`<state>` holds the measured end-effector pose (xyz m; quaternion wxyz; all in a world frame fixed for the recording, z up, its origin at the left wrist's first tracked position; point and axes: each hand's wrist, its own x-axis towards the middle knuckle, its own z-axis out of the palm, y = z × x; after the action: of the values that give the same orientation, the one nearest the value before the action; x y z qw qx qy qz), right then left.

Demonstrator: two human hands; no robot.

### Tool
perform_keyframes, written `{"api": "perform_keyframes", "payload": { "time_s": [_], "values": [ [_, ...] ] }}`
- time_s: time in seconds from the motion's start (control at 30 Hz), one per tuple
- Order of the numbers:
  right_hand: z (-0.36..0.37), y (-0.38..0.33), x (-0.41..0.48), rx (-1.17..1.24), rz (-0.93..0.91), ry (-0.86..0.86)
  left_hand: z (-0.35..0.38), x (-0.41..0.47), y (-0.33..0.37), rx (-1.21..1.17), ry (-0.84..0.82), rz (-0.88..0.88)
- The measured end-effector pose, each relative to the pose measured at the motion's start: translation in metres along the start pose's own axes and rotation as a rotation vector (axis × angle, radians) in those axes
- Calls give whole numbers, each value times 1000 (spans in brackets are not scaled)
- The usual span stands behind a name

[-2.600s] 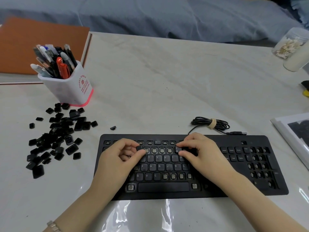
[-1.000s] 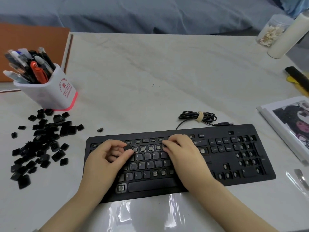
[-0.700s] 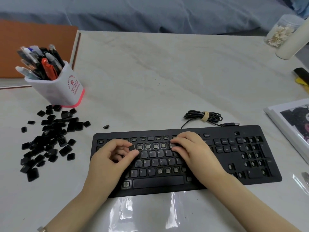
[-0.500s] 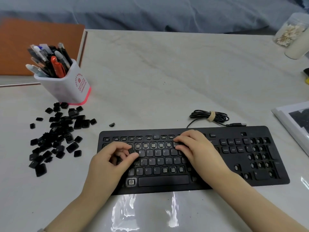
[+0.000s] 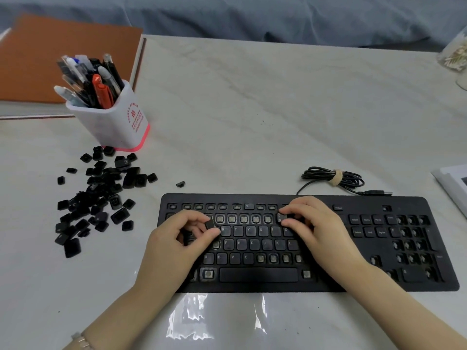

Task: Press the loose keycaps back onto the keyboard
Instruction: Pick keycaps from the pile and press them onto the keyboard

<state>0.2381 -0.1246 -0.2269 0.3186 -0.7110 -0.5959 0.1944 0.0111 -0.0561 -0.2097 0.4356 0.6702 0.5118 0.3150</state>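
Marble tabletop, blue bedding behind; left hand, right hand pinching keycaps.

A keycap pile lies left of the keyboard, behind it a pen cup and cable.

The desk carries the keyboard at 5 o'clock, loose keycaps at 9 o'clock, pen cup at 10 o'clock.
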Motion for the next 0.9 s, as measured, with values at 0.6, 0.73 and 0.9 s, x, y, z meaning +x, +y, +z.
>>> {"api": "perform_keyframes", "payload": {
  "time_s": [0.6,0.73,0.9],
  "values": [
    [7,-7,-5,-203,-90,102,1,-7,-14,50,-12,117],
    [8,-11,-11,-227,-118,121,2,-7,-17,124,-32,198],
    [10,-13,-16,-321,-146,117,2,-7,-20,136,-43,248]
  ]
}}
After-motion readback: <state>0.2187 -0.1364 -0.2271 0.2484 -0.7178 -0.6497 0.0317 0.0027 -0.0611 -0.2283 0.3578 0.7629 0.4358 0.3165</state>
